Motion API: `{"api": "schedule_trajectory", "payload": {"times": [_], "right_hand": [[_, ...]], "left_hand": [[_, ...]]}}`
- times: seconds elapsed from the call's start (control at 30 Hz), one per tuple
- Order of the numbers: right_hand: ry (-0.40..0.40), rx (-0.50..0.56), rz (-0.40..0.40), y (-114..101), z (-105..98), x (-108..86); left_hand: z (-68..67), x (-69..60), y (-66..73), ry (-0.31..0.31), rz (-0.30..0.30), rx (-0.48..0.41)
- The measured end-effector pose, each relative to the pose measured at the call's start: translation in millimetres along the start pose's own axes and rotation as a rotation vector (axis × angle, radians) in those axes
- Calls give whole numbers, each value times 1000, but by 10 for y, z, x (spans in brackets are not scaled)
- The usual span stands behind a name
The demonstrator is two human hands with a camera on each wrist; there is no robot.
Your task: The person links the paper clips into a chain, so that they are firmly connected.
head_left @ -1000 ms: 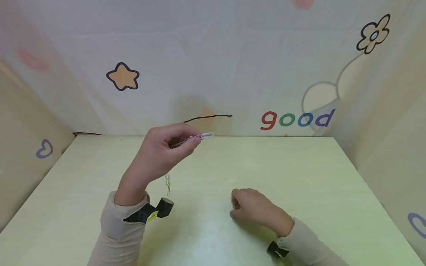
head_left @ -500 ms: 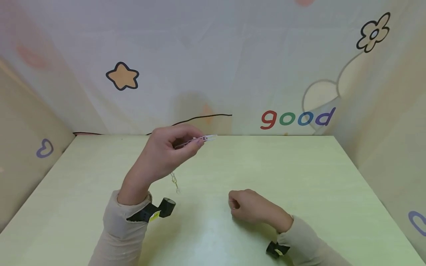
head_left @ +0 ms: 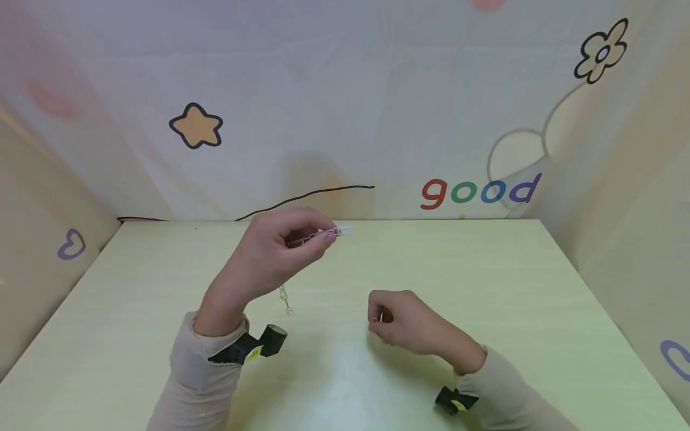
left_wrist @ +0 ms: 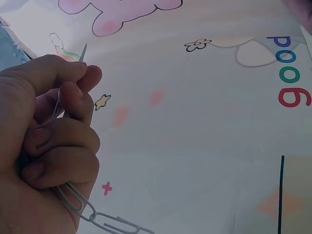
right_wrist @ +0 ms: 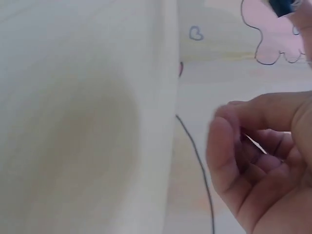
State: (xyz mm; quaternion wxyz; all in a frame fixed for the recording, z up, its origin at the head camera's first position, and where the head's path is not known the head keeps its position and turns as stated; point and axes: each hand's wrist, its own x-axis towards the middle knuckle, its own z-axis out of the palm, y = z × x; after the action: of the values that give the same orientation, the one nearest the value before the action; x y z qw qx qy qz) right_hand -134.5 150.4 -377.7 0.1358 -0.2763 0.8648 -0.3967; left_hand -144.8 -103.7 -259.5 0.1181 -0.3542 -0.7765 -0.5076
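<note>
Raised over the table, my left hand (head_left: 266,254) pinches a pale paper clip (head_left: 341,231) between thumb and index finger, its end poking out past the fingertips. In the left wrist view the other fingers of the left hand (left_wrist: 58,141) curl round the linked clips. Below that hand dangles the paper clip chain (head_left: 286,300), partly yellowish; its larger grey links (left_wrist: 117,223) also show in the left wrist view. Lower and to the right, my right hand (head_left: 406,320) pinches a tiny pinkish bit of what looks like a paper clip (head_left: 374,320); the fingers hide most of it.
Both hands are above a pale green table (head_left: 485,269). A printed curtain (head_left: 377,108) closes off the back and both sides. Each sleeve carries a black wrist camera, one by the left wrist (head_left: 272,340) and one by the right (head_left: 447,400).
My right hand has risen slightly off the table, its fingers pinched. The left hand has drifted a little right and down with the chain swaying beneath it.
</note>
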Motion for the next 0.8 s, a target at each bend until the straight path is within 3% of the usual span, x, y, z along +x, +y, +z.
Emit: {"api": "schedule_trajectory", "payload": {"times": [0.27, 0.5, 0.67, 0.8], "right_hand": [[159, -24, -101, -128, -183, -56], [130, 21, -161, -205, -343, -128], [84, 138, -37, -277, -416, -190], [151, 188, 29, -325, -447, -220]], "left_hand": [[32, 19, -8, -35, 30, 15], [53, 9, -24, -45, -2, 2], [72, 18, -19, -63, -12, 8], [81, 28, -11, -73, -17, 15]]}}
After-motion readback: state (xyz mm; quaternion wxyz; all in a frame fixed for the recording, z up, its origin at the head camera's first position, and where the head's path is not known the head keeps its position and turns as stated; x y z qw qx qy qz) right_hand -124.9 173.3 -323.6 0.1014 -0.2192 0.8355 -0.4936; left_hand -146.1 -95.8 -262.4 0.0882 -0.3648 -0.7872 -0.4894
